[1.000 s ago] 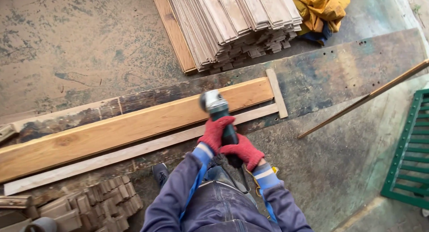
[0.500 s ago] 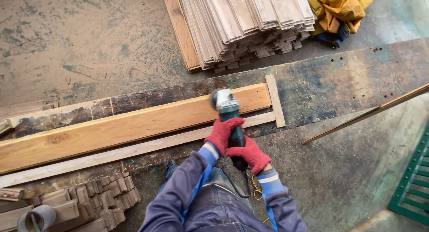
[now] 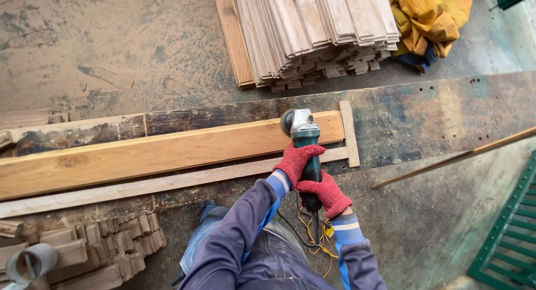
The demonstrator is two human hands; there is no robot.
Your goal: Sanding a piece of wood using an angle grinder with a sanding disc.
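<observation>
Red gloves [image 3: 312, 175], teal grinder [image 3: 304, 135], seemingly yellow cord [image 3: 319, 234].

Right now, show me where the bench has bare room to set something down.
Bare: the dark worn bench top right of the thin wooden stop strip. Crowded: left of it, under the long pale plank, the teal angle grinder and both red-gloved hands.

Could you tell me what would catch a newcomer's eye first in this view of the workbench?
Most striking are the two red-gloved hands, left hand ahead of right hand, gripping a green angle grinder at centre, its head on the long pale plank lying across the dark, worn bench. Behind it, a big stack of thin boards sits on the floor, with a yellow cloth bundled at top right.
</observation>
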